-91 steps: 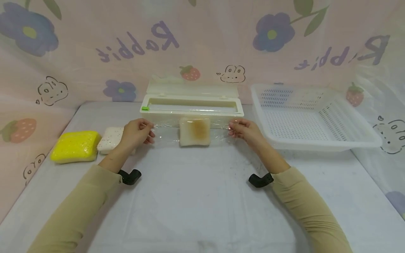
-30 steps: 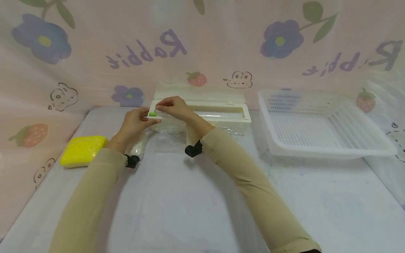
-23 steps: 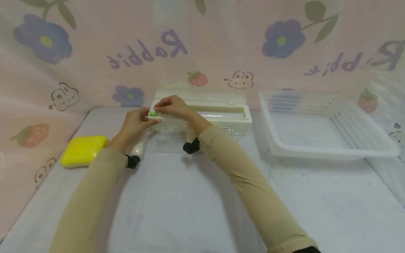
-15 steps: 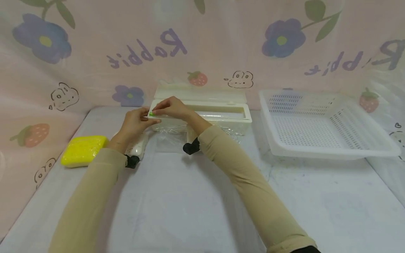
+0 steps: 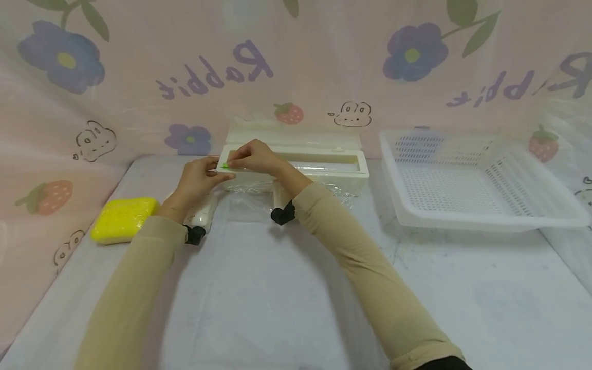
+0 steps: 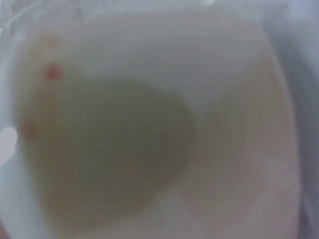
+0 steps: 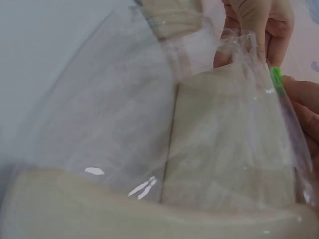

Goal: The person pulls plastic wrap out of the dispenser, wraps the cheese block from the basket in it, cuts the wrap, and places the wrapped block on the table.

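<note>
My left hand [image 5: 194, 182] grips the left end of a white cling film dispenser [image 5: 333, 181], thumb along its front. The right hand [image 5: 259, 158] crosses in front and pinches the small green slider cutter [image 5: 224, 165] at that same end. Clear cling film [image 5: 250, 200] hangs from the dispenser's front onto the table. Under the film lies a toast slice [image 7: 99, 214], mostly hidden by the right wrist in the head view. A white speckled bread piece [image 5: 204, 211] sits beside the left wrist and fills the blurred left wrist view.
On the left lies a yellow bread-shaped piece [image 5: 124, 220]. A white perforated basket [image 5: 490, 222] stands at the right. The dispenser's raised lid [image 5: 296, 136] leans back towards the patterned curtain. Black wrist mounts [image 5: 283, 214] project near the table.
Both hands have left the film edges they held over the toast and moved to the dispenser's left end. In the last second, the right fingers have lowered onto the green slider.
</note>
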Tool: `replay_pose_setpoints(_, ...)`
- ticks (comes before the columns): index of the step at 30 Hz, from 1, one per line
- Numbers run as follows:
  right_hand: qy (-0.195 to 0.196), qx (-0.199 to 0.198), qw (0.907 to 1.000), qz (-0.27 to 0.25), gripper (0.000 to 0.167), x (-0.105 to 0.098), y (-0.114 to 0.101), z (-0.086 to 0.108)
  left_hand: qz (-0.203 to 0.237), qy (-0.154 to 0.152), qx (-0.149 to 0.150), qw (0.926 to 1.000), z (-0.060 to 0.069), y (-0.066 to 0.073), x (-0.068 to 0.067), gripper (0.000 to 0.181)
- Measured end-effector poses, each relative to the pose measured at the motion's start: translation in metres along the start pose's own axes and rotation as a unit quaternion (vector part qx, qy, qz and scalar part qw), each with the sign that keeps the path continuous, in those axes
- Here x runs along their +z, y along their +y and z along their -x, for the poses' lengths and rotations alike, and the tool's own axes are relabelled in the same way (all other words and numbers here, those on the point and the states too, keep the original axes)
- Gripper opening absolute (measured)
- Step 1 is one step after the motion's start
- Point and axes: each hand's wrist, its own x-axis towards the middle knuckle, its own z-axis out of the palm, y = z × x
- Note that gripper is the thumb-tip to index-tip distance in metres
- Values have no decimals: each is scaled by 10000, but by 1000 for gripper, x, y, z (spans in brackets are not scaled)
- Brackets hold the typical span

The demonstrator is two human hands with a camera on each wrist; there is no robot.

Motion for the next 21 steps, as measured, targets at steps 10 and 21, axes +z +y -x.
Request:
replay_pose_setpoints(10,-49,-253,9990,353,19,-3,2,2,-141,-27,-106,9998,-2,1,-1,55)
replay_pose_setpoints(21,-151,-410,9977,514,18,-8,4,8,-28,31,-76,10000,-2,-1,1,53)
